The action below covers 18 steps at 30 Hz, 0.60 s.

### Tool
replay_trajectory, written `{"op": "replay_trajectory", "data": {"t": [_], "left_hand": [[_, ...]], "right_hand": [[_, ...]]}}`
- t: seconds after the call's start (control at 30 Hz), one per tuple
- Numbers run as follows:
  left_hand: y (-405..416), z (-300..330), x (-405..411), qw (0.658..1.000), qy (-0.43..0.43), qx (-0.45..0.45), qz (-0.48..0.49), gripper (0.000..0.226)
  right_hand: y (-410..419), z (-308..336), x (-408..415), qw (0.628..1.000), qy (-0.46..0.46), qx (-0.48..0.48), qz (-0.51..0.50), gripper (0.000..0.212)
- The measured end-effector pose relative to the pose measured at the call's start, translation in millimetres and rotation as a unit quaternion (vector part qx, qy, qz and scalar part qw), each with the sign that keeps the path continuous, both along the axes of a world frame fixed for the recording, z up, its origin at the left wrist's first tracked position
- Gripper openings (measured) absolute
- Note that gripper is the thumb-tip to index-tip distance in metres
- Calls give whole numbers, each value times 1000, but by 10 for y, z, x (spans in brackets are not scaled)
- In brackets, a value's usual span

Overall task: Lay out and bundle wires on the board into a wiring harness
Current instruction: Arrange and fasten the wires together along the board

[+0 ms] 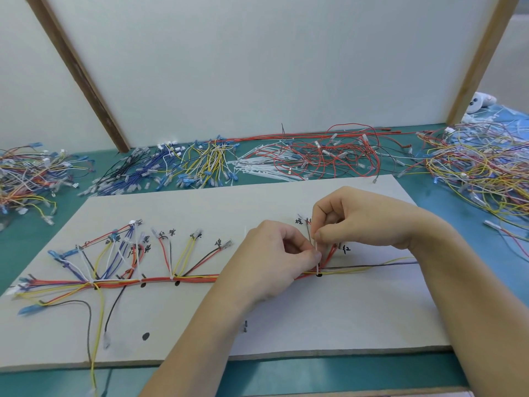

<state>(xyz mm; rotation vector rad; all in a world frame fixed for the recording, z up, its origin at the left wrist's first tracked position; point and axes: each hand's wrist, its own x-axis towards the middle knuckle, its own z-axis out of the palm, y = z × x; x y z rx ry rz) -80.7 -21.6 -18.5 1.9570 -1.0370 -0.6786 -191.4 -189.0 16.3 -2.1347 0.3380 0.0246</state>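
Observation:
A grey board [329, 316] lies on the green table, marked with black dots and handwritten labels. A trunk of red, orange and yellow wires [160, 281] runs across it, with branches fanning up to the labels and white ties at several points. My left hand [269, 265] and my right hand [360, 222] meet over the trunk right of centre. Both pinch a thin white cable tie [318, 253] that stands up from the bundle by a black dot [319, 274]. Red branch wires rise just right of the tie.
Behind the board lie heaps of loose wires: blue and black [137, 173], yellow [206, 164], red [329, 156], and a pile of white cable ties [257, 169]. Mixed tangles sit at far left [28, 176] and far right [481, 167]. A white partition with wooden posts stands behind.

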Motion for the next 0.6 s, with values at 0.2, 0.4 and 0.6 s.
{"op": "replay_trajectory", "data": {"t": [0.2, 0.4, 0.6], "left_hand": [[26, -32, -32, 999, 22, -34, 16, 10], [14, -48, -63, 997, 35, -53, 37, 9], [6, -24, -50, 998, 27, -34, 35, 9]], "right_hand": [[-21, -16, -10, 1000, -3, 10, 7, 9], [-54, -18, -13, 999, -3, 39, 21, 4], [-64, -21, -25, 998, -8, 50, 24, 7]]}}
